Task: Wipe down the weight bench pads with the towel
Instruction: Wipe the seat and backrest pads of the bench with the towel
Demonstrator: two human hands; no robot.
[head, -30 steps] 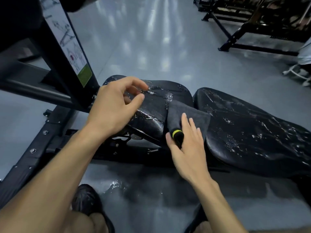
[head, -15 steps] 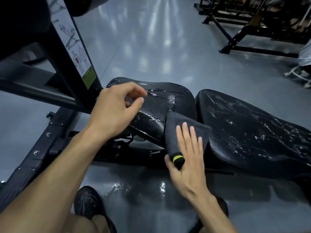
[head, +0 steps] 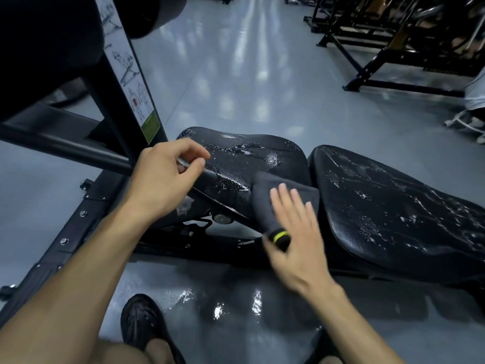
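The bench's two black pads are wet and streaked with foam: the seat pad [head: 244,164] on the left and the long back pad [head: 393,206] on the right. A dark grey towel [head: 262,195] hangs over the seat pad's near right edge, by the gap between the pads. My right hand [head: 299,237] presses flat on the towel with straight fingers and is blurred by motion. A black piece with a yellow-green band [head: 280,236] sits at its thumb. My left hand [head: 162,177] hovers at the seat pad's left end, fingers loosely curled, holding nothing.
The bench's black frame and an upright post with an instruction sticker [head: 136,95] rise at the left. A wet patch [head: 217,308] shines on the grey floor below the bench. My black shoe [head: 141,324] is at the bottom. More gym racks [head: 393,61] stand at the far right.
My right hand has slid the towel down the seat pad's near side toward me, then a little back up. My left hand has stayed nearly still.
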